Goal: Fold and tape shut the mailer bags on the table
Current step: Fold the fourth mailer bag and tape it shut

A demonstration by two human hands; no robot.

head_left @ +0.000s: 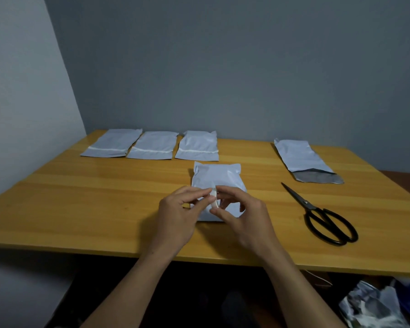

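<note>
Three taped mailers point(152, 145) far left look done. My left hand point(178, 214) and right hand point(242, 216) pinch a tape strip point(214, 201) over the middle mailer point(217, 178). Open mailer point(303, 159) far right remains.

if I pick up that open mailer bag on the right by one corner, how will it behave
Probably floppy: the open bag lies flat and thin on the table, its mouth flap limp. Likely light, since it looks empty. Its smooth plastic may slip.
</note>
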